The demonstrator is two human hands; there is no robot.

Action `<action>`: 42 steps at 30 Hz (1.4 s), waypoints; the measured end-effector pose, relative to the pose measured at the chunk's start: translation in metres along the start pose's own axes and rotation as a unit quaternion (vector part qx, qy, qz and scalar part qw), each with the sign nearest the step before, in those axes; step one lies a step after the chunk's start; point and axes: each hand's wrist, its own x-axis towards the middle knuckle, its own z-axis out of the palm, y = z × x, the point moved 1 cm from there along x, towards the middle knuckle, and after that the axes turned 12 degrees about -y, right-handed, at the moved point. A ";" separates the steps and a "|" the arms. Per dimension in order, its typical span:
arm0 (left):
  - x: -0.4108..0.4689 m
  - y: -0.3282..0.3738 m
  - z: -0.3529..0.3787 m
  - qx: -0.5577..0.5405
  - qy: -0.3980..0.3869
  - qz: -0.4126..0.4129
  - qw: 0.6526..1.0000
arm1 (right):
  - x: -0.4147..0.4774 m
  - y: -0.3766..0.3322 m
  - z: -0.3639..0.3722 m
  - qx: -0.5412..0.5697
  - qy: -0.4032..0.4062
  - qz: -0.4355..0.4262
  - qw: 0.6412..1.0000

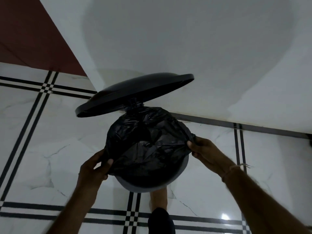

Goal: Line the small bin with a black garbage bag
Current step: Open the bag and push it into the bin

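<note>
A small round bin stands on the tiled floor against the wall, its dark lid tipped up behind it. A crinkled black garbage bag is spread over the bin's mouth and covers most of it; only the grey front rim shows below. My left hand pinches the bag's edge at the left side of the rim. My right hand grips the bag's edge at the right side. The bin's inside is hidden by the bag.
A white wall rises right behind the bin, with a dark red panel at the upper left. The floor is glossy white tile with black stripe lines. My leg and foot are under the bin's front.
</note>
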 end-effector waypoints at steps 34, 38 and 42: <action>-0.053 -0.054 0.042 -0.435 0.050 -0.193 0.878 | -0.054 0.046 0.041 0.297 0.225 0.065 0.926; -0.050 -0.048 0.049 -0.439 0.066 -0.225 0.868 | -0.053 0.040 0.052 0.287 0.221 0.071 0.929; -0.041 -0.045 0.045 -0.432 0.089 -0.211 0.872 | -0.043 0.033 0.062 0.304 0.176 0.021 0.936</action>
